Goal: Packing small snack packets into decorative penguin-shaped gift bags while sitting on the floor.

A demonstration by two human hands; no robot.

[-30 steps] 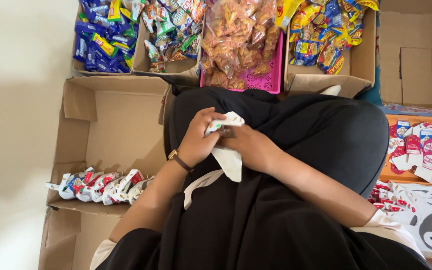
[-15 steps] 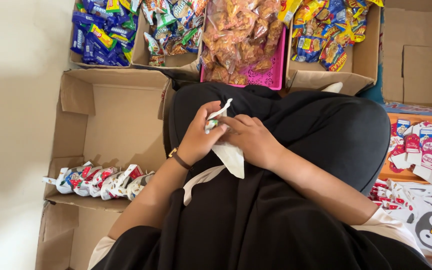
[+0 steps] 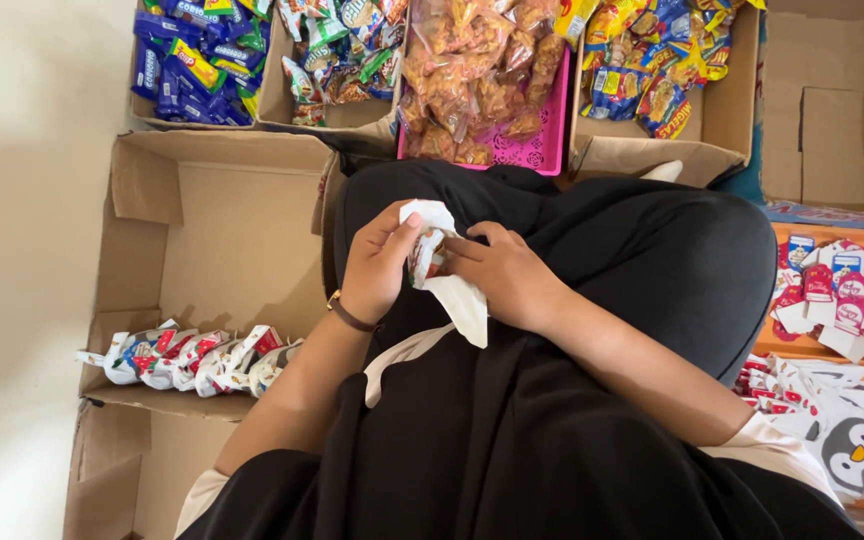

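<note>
On lap – left hand (image 3: pixel 377 265), right hand (image 3: pixel 507 275) pinch white packet (image 3: pixel 447 280), seemingly paper

The small bag (image 3: pixel 447 280) between the left hand (image 3: pixel 377 265) and the right hand (image 3: pixel 507 275) looks like thin white plastic film, soft and creased. The open box (image 3: pixel 217 230) at the person's left is matt brown cardboard, and the row of packets (image 3: pixel 192 357) on its near edge is glossy. The black cloth (image 3: pixel 612 240) over the lap is matt and smooth.
</note>
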